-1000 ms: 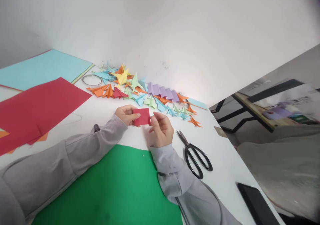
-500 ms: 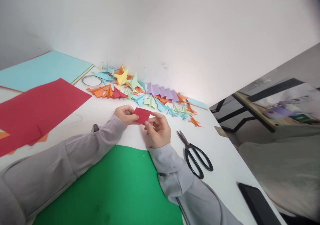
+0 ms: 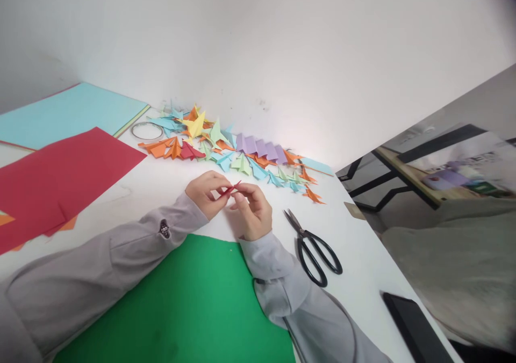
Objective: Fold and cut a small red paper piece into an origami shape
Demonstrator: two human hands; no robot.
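A small piece of red paper (image 3: 228, 190) is pinched between my two hands above the white table, turned nearly edge-on so that only a thin strip of it shows. My left hand (image 3: 208, 192) grips its left part, with fingers and thumb closed. On the other side, my right hand (image 3: 255, 211) pinches the paper's right end between thumb and forefinger. Under my forearms lies a green sheet (image 3: 193, 298). Just right of my right hand rest black-handled scissors (image 3: 312, 249), their blades pointing away from me.
Folded paper shapes (image 3: 242, 161) in several colours line the wall. At the left are a large red sheet (image 3: 72, 175), a stack topped by a light blue sheet (image 3: 72, 113) and a roll of tape (image 3: 147, 131). A black phone-like object (image 3: 417, 328) lies near the right table edge.
The red paper showed its flat face before and is now turned edge-on. My left hand has rotated and shifted slightly right, closer to my right hand, which stays almost in place.
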